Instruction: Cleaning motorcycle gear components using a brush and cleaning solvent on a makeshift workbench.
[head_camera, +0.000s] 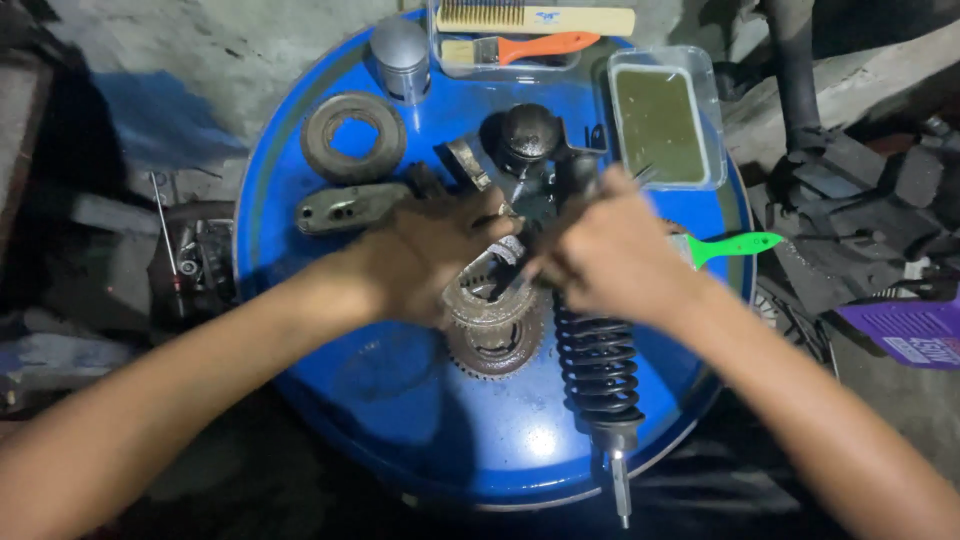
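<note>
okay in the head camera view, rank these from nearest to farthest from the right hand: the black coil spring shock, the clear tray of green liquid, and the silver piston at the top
From the right hand:
1. Black coil spring shock: directly under the hand, running toward the drum's near edge.
2. Clear tray of green liquid: just beyond the hand, on the far right.
3. Silver piston: far edge, off to the left.

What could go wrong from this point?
1. The shock absorber sticks out past the rim of the blue drum lid; a nudge from the right hand may tip it off.
2. The gears sit stacked under the left hand; greasy fingers could slip and scatter them.
3. The tray of greenish liquid sits close behind the hands; an elbow shift might spill it.
</note>
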